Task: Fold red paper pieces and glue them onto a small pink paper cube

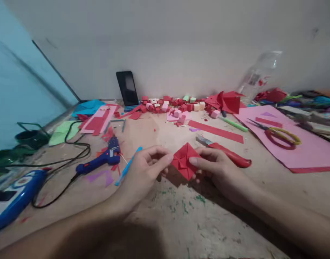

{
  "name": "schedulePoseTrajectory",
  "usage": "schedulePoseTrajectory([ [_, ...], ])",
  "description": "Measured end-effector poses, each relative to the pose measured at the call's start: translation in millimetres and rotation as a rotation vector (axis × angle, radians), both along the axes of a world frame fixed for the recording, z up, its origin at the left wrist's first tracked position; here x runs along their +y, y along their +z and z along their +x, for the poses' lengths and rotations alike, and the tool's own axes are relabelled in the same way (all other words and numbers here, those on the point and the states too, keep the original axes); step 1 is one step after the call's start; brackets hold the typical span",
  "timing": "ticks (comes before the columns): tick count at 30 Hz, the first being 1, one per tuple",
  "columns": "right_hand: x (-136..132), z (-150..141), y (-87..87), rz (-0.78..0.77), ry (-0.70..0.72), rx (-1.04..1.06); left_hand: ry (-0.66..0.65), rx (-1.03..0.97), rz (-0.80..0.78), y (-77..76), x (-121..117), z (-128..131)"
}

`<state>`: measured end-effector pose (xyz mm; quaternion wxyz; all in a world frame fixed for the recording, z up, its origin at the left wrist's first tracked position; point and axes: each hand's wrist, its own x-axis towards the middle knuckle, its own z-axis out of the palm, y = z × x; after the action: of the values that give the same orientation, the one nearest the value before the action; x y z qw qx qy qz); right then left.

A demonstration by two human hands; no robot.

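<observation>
2 sets of fingers [201,164] pinch opposite sides of folded red paper [184,156].

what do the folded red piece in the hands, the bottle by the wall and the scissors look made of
Folded red piece: seemingly matte paper, judging by its creases and thin layered flaps. Bottle: clear, glossy, probably plastic, since the background shows through and highlights glint. Scissors: slim, dark blades suggest metal; thick, coloured handles look like plastic, finish unclear.

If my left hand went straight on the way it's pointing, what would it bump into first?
The red folded paper, which your left hand already pinches; beyond that, probably your right hand, though depth is unclear.
</observation>
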<state>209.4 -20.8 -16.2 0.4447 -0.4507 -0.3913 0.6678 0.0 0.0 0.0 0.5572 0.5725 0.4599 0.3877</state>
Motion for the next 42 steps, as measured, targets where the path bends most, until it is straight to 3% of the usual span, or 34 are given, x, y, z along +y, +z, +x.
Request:
schedulePoseTrajectory([
  [5,5.5,1.5,3.1,0.021,-0.121,-0.045,-0.205,0.039,-0.008,-2.5,4.9,-2.6],
  [12,5.1,-2.1,8.8,0.097,-0.048,-0.182,-0.142,0.004,0.004,0.8,5.0,0.3],
  [20,0.7,-1.8,7.1,0.043,0.044,-0.061,-0.072,-0.005,0.029,0.8,4.0,1.5],
  [28,1.4,-5.2,6.2,0.021,0.041,0.024,-0.008,-0.062,0.083,-2.5,5.4,1.3],
  [42,1.5,-5.2,3.4,0.008,-0.016,0.075,-0.037,-0.139,-0.003,-1.5,2.0,-1.7],
])
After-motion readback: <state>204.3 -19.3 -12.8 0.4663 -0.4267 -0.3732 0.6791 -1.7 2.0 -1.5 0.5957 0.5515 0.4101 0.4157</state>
